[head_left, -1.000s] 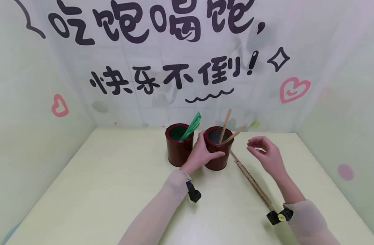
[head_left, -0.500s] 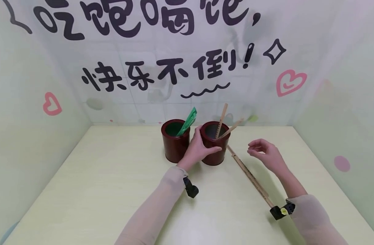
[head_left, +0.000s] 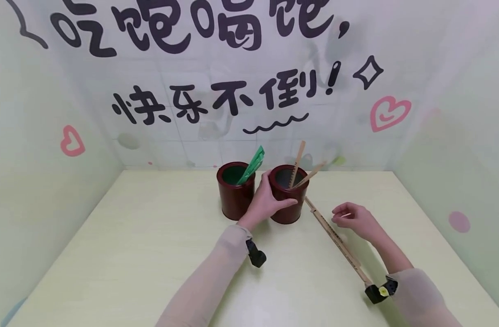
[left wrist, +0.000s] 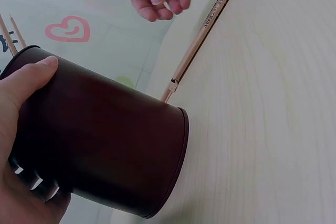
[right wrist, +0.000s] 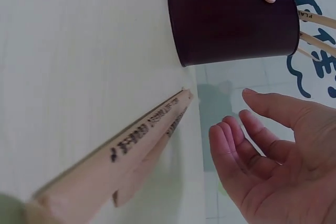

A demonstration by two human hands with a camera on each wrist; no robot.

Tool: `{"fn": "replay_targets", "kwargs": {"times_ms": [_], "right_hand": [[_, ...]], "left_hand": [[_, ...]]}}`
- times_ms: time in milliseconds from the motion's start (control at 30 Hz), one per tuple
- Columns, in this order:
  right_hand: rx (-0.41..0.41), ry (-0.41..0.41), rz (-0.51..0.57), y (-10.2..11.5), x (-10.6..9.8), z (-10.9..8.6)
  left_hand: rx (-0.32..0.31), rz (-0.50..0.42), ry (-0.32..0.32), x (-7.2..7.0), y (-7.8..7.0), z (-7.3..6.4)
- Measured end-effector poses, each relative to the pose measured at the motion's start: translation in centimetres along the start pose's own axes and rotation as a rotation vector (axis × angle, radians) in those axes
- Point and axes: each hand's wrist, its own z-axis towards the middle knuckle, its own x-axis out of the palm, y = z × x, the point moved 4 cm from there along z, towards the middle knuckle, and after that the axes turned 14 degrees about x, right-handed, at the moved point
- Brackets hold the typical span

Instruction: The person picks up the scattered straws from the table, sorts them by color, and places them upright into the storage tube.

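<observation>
My left hand (head_left: 264, 203) grips a dark red cylindrical can (head_left: 287, 215), thumb across its front and fingers round the far side. Two thin wooden sticks (head_left: 298, 159) lean out of this can's open top. Printed letters show on one stick (right wrist: 315, 18) in the right wrist view. My right hand (head_left: 357, 221) hovers to the right of the can, fingers loosely curved and holding nothing. Below and left of it, long wooden sticks (head_left: 335, 238) with printed letters lie diagonally on the table, overlapping one another. Their far end reaches close to the can's base.
Left of the gripped can, close beside my left hand, stands a similar dark red can (head_left: 234, 202) with green strips (head_left: 252, 164) leaning out. The pale table (head_left: 122, 254) ends at a printed wall (head_left: 171, 152) behind the cans, with side walls left and right.
My right hand has come down and slightly nearer over the sticks. The left hand keeps its grip on the can. The head view has shifted a little.
</observation>
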Motion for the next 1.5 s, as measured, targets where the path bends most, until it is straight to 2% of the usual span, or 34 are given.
{"fn": "replay_targets", "kwargs": {"times_ms": [233,567,800,1067,1167,1333,1500], "right_hand": [[0.044,0.1,-0.01,-0.8,0.8,-0.2],[0.148,0.18,-0.082,-1.2,1.2,-0.6],[0.16,0.096,-0.261,-1.0,1.8,-0.2],[0.179,0.058,-0.321,-0.5,2.1,0.5],[0.162,0.028,-0.346,-0.3,2.0,0.8],[0.141,-0.002,-0.336,0.1,1.6,1.2],[0.126,-0.003,-0.202,0.5,0.8,1.1]], "left_hand": [[-0.004,0.01,0.004,0.0,-0.1,0.0],[-0.004,0.03,0.017,0.3,-0.1,0.2],[0.002,0.012,0.008,0.2,-0.2,0.1],[0.002,0.007,0.003,0.2,-0.2,0.2],[0.003,0.006,-0.001,0.2,-0.1,0.2],[0.004,0.001,-0.006,0.1,-0.1,0.1],[0.006,0.001,-0.007,0.0,-0.1,0.0]]}}
